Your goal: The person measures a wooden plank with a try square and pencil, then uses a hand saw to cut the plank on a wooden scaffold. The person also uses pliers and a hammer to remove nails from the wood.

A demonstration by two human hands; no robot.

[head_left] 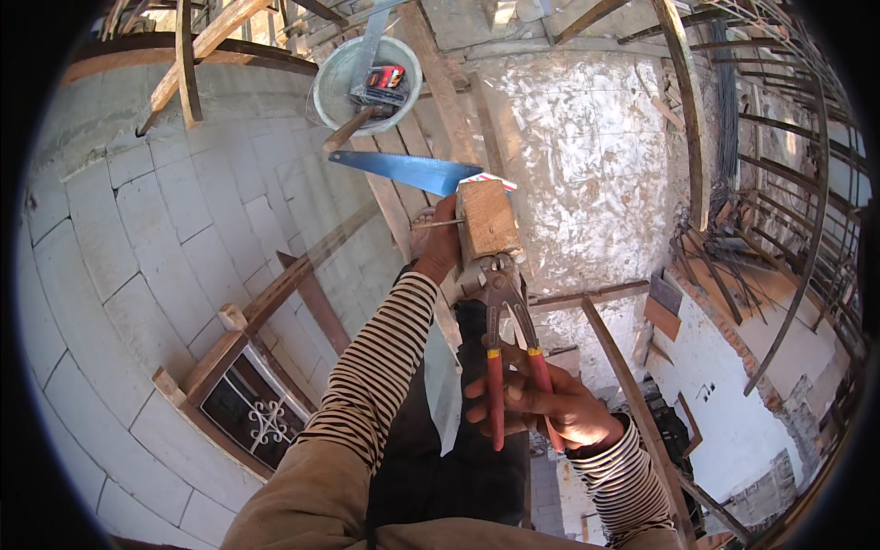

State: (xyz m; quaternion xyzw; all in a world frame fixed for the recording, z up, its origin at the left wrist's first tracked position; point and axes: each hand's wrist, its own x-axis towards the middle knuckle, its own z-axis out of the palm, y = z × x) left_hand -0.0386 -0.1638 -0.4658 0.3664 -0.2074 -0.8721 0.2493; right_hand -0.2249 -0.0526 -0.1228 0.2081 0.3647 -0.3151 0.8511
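A squared wooden post (489, 218) stands at the centre with its cut end toward me. My left hand (438, 243) is closed against its left side, most of its fingers hidden. A thin metal rod or nail (447, 223) sticks out sideways between that hand and the wood. In my right hand (561, 405) are pliers (502, 302) with long red handles, fingers wrapped about the grips. Their jaws are at the post's near edge; what they bite on, if anything, I cannot make out. Just beyond the post lies a handsaw (403, 170) with a blue blade.
Ahead, a pale bucket (323, 92) holds a metal square (371, 46), a red-and-black item (386, 77) and a wooden-handled tool (350, 128). Planks (431, 82) run beneath it. A block wall (147, 266) rises at left, wooden poles (683, 110) at right, and a floor lies well below.
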